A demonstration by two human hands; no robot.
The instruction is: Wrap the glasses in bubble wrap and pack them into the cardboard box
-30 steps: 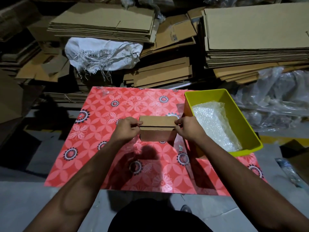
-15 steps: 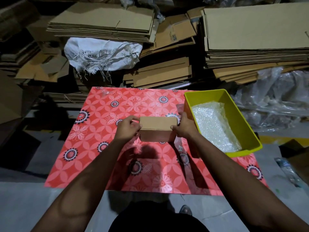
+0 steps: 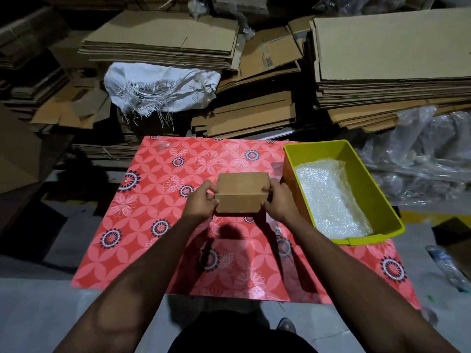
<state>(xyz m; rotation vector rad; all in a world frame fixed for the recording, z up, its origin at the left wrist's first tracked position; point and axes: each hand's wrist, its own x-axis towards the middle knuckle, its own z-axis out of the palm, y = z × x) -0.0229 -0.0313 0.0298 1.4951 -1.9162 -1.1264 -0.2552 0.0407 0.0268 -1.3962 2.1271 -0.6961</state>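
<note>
Both hands hold the box point(image 3: 240, 193) above the red mat point(image 3: 158, 217); left hand point(image 3: 201, 203) grips its left end, right hand point(image 3: 276, 202) its right; bubble wrap point(image 3: 331, 197) lies in the yellow bin point(image 3: 367, 179) just beside.

A small plain-brown cardboard box point(image 3: 240, 192) is sitting over a coral-red mat point(image 3: 158, 233) printed with white flowers and black-and-white rings; at three o'clock, a yellow-green plastic tub point(image 3: 379, 200) is showing whitish clear bubble wrap point(image 3: 328, 197).
</note>
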